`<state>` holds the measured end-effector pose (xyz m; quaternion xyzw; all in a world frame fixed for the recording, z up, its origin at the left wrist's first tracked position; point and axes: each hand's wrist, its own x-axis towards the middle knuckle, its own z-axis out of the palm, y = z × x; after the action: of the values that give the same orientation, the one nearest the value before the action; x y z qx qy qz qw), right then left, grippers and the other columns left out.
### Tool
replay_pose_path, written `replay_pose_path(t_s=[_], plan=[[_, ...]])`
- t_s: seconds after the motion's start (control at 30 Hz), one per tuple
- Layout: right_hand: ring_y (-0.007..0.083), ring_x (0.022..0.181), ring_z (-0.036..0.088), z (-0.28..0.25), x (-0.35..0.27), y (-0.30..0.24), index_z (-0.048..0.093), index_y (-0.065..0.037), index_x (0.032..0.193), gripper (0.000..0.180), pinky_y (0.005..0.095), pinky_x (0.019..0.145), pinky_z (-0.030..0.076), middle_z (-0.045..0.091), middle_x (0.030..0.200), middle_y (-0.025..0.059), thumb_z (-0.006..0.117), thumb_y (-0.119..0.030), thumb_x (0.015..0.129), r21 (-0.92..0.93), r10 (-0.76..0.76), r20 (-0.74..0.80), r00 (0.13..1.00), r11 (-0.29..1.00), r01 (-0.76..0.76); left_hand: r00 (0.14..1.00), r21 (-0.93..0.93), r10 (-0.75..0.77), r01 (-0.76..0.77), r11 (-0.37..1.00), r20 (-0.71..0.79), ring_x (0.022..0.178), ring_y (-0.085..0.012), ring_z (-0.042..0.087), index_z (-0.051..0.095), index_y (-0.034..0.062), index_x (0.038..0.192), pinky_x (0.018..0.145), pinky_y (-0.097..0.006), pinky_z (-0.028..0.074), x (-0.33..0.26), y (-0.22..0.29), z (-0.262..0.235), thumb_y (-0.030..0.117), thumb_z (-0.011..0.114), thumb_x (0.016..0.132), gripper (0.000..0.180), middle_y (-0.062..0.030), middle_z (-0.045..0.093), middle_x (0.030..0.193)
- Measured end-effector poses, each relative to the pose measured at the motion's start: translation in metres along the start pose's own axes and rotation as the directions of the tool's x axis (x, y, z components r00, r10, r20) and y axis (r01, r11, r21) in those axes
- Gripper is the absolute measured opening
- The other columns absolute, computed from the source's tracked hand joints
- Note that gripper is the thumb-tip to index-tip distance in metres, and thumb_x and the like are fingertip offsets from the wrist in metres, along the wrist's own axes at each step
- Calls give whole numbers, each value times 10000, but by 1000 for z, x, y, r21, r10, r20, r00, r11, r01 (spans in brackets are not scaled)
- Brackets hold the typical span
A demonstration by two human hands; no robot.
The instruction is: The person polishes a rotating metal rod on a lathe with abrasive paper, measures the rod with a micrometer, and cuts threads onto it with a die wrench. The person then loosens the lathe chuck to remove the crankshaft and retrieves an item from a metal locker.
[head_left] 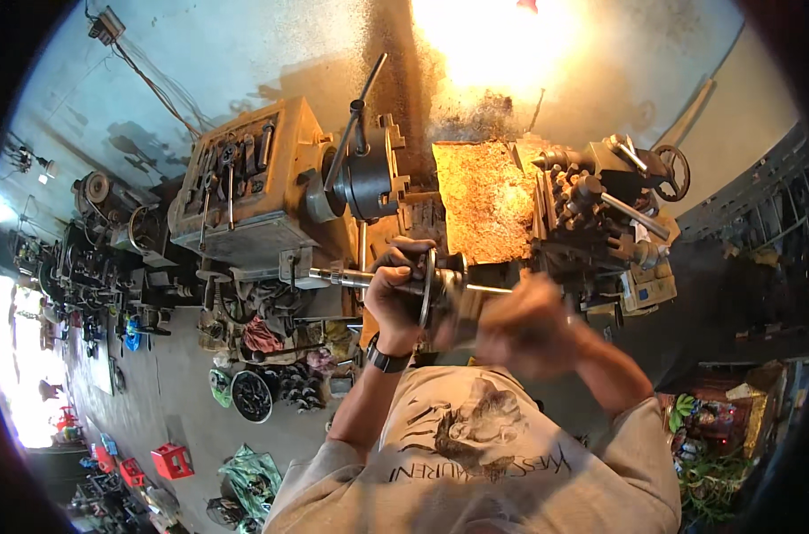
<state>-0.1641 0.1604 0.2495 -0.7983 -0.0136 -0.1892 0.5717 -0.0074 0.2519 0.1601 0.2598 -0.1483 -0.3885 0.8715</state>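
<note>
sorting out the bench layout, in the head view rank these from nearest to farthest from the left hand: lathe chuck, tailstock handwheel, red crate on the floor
1. Lathe chuck: just above the left hand, on the machine.
2. Red crate: down on the floor, off to the lower left.
3. Tailstock handwheel: far to the upper right, at the machine's end.
</note>
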Motion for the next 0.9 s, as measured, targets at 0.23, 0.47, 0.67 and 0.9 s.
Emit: replay_pose_path(t_s=[0.23, 0.47, 0.67, 0.9], plan=[[130, 625, 589, 47, -41, 134, 654, -22, 1086, 251, 296, 623, 507, 658, 689, 50, 547, -31, 859, 876, 775, 59, 629, 262, -405, 997, 63, 5, -10, 998, 75, 990, -292, 534, 439, 18, 726, 920, -385, 409, 7, -7, 23, 141, 470, 653, 146, -182, 553, 957], [26, 545, 467, -41, 41, -2, 690, -48, 979, 185, 211, 499, 408, 477, 560, -15, 534, -61, 881, 72, 237, -271, 933, 972, -225, 999, 16, -1, 1, 1000, 41, 969, -279, 548, 458, 0, 708, 882, -359, 433, 0, 7, 9, 111, 477, 664, 121, -179, 560, 966], [140, 628, 628, 41, -31, 78, 695, -35, 977, 220, 289, 597, 502, 670, 719, 97, 631, -20, 767, 74, -11, 119, 993, 997, 2, 997, -5, -43, 43, 999, 62, 963, -282, 547, 458, 3, 686, 887, -364, 424, 15, -7, 15, 105, 479, 672, 105, -178, 566, 957], [38, 410, 392, -82, 8, 24, 667, -16, 1023, 233, 215, 386, 314, 472, 519, -11, 502, -48, 861, 343, 42, -517, 855, 925, 162, 1000, -33, -6, 6, 999, 21, 957, -295, 558, 463, 14, 701, 892, -382, 442, 11, -4, 7, 106, 486, 679, 97, -181, 580, 963]])
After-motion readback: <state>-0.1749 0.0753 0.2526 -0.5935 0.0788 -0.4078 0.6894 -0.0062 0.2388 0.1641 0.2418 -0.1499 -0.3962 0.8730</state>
